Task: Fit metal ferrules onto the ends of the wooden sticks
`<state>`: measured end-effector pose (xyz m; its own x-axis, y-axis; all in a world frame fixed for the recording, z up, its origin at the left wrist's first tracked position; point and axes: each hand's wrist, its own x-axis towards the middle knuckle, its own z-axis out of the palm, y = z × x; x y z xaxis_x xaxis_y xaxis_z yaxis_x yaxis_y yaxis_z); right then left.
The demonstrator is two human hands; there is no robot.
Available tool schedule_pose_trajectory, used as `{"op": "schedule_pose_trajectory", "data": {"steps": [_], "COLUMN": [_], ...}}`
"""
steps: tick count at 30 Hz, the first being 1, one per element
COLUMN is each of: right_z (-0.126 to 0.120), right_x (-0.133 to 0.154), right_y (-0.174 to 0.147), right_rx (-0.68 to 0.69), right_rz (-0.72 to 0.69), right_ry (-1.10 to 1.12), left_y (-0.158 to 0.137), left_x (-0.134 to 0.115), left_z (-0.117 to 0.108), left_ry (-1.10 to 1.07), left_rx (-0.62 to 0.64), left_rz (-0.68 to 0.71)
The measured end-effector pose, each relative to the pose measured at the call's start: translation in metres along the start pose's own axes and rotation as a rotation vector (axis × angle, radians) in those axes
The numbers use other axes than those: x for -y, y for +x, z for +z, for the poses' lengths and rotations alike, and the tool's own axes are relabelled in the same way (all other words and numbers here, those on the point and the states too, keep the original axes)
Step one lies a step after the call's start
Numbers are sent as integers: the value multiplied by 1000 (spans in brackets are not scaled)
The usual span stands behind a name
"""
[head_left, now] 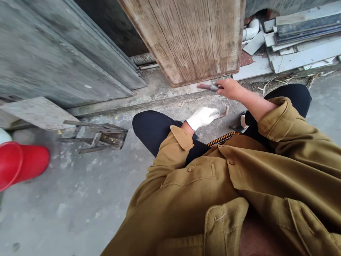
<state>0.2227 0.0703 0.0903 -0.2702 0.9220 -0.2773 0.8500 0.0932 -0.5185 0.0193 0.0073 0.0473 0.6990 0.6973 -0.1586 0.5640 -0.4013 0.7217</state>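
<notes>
1. Stick-like brown tool [204, 86], grey wrapping near its grip end – upper centre of the frame, directly left of the right hand [231, 89], its free end pointing left.
2. Right hand: bare, fingers closed around the wrapped end. Forearm runs up and left from the rolled sleeve [278, 119] at right of frame.
3. Tool sits just below the bottom edge of the wooden panel [197, 39], top centre; whether they touch, cannot tell.
4. Bent brown piece [226, 111] – centre right, projecting from the fingertips of the left hand [204, 118], below the right hand and apart from it.
5. Left hand: white-gloved, fingers together, pinching the piece; exact finger placement hidden by the glove. Forearm reaches up and right, above the dark trouser leg [151, 129].
6. Surroundings: red bucket [34, 161] at left edge; stacked boards [306, 39] upper right.
</notes>
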Motion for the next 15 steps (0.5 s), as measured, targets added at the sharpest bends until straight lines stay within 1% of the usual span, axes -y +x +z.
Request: {"op": "schedule_pose_trajectory", "data": {"steps": [1, 2, 3, 4, 6, 7, 8, 9, 10, 11, 13, 15], "right_z": [2, 4, 6, 7, 7, 4, -1, -8, -17, -27, -46, -60], "right_x": [2, 3, 4, 4, 4, 4, 4, 3, 2, 1, -4, -9], "right_y": [-2, -5, -8, -10, -15, -17, -18, -20, -22, -24, -27, -30], "right_rx": [60, 155, 286, 446, 771, 897, 978, 1007, 990, 936, 755, 580], "right_rz": [-12, -32, -46, -51, -52, -63, -94, -145, -210, -266, -302, -283], "right_ry": [-205, -366, -471, -519, -466, -385, -280, -164, -45, 70, 242, 317], "left_y": [0, -1, -2, -3, -4, -4, -4, -3, -2, -1, 0, 0], "left_x": [-1, -2, -3, -3, -2, -1, 1, 3, 6, 9, 15, 20], "left_z": [0, -1, -2, -4, -8, -10, -11, -13, -15, -16, -17, -17], "left_ry": [20, 24, 14, -12, -77, -102, -125, -158, -198, -240, -337, -386], "left_rx": [15, 20, 8, -28, -150, -213, -271, -325, -367, -401, -453, -441], "left_rz": [-5, -11, -21, -37, -81, -100, -115, -128, -138, -146, -170, -193]}}
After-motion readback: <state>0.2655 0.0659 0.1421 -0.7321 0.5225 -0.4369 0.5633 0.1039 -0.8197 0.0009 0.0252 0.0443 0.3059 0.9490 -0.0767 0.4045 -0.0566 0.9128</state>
